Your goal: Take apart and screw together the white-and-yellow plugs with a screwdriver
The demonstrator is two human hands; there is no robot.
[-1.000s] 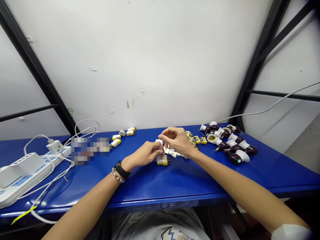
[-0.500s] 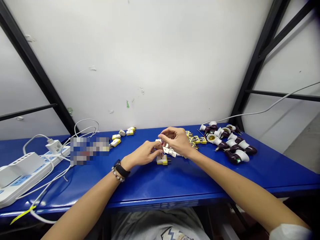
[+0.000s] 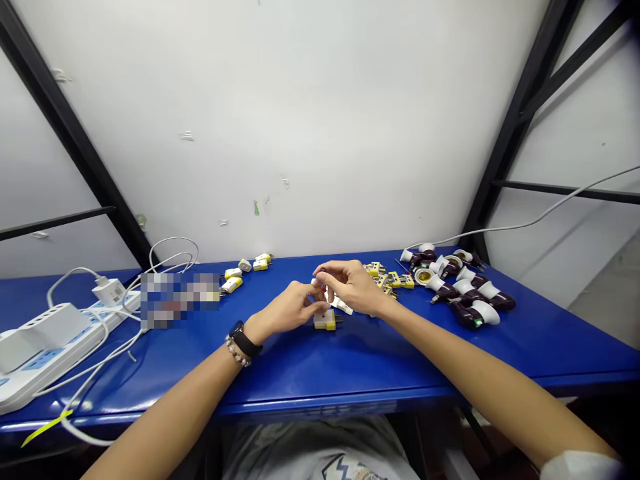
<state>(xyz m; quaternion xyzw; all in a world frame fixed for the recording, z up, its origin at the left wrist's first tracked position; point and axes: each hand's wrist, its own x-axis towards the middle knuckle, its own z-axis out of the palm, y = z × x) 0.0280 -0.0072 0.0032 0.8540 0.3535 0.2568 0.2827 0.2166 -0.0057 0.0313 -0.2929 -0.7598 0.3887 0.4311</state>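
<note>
Blue bench (image 3: pixel 380 363), yellow plug (image 3: pixel 325 322) just below left hand (image 3: pixel 286 308), right hand (image 3: pixel 351 285) — both pinching white part (image 3: pixel 318 283)

Bright, even light fills the scene, washing the white wall (image 3: pixel 320 133) pale and leaving only soft shadows beneath the left hand (image 3: pixel 285 310) and right hand (image 3: pixel 353 287). A faint glare sheens the glossy blue tabletop (image 3: pixel 380 360) near its front edge. The wide lens bends the black frame struts (image 3: pixel 65 127) toward the corners, and a pixelated blur patch (image 3: pixel 180 300) obscures one area.

Left hand (image 3: pixel 286 309) and right hand (image 3: pixel 353 287) together, fingers (image 3: pixel 325 271) pinched
</note>
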